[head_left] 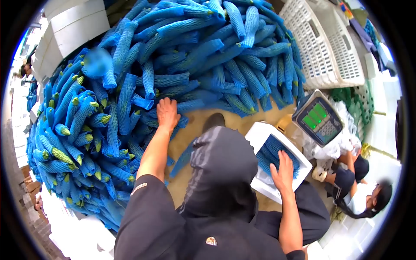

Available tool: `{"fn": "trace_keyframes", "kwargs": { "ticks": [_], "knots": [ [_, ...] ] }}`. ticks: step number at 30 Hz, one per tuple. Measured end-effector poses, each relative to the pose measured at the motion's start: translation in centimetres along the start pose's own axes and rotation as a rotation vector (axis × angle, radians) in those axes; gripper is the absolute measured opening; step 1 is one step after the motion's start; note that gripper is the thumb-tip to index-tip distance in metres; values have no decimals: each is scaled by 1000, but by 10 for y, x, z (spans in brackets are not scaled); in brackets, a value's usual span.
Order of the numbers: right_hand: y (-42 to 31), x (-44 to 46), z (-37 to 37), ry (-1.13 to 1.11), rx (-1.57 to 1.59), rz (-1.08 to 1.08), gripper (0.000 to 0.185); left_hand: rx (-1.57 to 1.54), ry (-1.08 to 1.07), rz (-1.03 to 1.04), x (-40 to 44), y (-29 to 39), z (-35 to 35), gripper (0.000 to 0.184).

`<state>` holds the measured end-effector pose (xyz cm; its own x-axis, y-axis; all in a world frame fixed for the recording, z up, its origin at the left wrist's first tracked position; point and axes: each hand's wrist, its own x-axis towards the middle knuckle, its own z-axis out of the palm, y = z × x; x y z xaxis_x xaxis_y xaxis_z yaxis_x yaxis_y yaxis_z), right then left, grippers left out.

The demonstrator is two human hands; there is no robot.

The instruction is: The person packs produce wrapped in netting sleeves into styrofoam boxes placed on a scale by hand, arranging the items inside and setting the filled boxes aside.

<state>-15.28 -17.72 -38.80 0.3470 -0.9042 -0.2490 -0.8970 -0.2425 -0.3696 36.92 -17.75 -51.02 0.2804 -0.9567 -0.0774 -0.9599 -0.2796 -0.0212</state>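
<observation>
Lying under the right fingers [284, 159]: boxed blue-netted produce [269, 151]

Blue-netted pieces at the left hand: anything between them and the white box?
Yes: in this view the raised knee and dark shoe lie between the blue-netted pieces and white box. The right hand partly covers its opening.

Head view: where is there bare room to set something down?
Bare floor lies between the pile and the box. The strip beside the left forearm is narrower, with a blue piece in it. Crowded: the pile under the left hand, and the box's netted pieces under the right hand.
</observation>
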Motion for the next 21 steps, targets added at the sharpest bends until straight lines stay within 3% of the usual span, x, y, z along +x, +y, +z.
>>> {"fn": "trace_keyframes", "kwargs": {
  "ticks": [1, 5, 8, 9, 10, 11, 13, 14, 15, 16, 18, 20, 21],
  "knots": [
    [-15, -1, -10, 23, 55, -4, 56, -99, 47, 50, -4, 1, -10, 50],
    [-74, 34, -36, -49, 835, 152, 40, -664, -33, 27, 0, 44, -62, 45],
    [-124, 98, -46, -152, 1048, 26, 67, -1066, -254, 95, 14, 106, -159, 44],
    [-146, 120, -50, -184, 1236, 18, 75, -1262, -246, 272, 21, 116, -170, 46],
    [-155, 140, -37, -58, 1367, 163, 68, -1450, -240, 456, 28, 121, -177, 48],
    [-162, 157, -42, 1, 1351, 120, 62, -1503, -178, 411, 35, 119, -184, 48],
    [-167, 168, -57, 110, 1412, 125, 51, -1255, 179, 108, 55, 88, -183, 48],
    [-165, 168, -63, 155, 1486, 173, 46, -866, 466, -17, 65, 57, -168, 57],
    [-157, 162, -71, 107, 1477, 165, 45, -639, 568, -111, 73, 18, -148, 65],
    [-144, 150, -75, 86, 1333, 196, 43, -469, 541, -316, 79, -29, -113, 81],
    [-108, 119, -72, 13, 1032, 239, 45, -69, 421, -549, 61, -104, -73, 96],
    [-79, 83, -61, -42, 820, 307, 49, 12, 255, -620, 45, -129, -66, 99],
    [-69, 67, -54, -31, 768, 263, 51, 13, 316, -532, 43, -127, -65, 98]
  ]
}}
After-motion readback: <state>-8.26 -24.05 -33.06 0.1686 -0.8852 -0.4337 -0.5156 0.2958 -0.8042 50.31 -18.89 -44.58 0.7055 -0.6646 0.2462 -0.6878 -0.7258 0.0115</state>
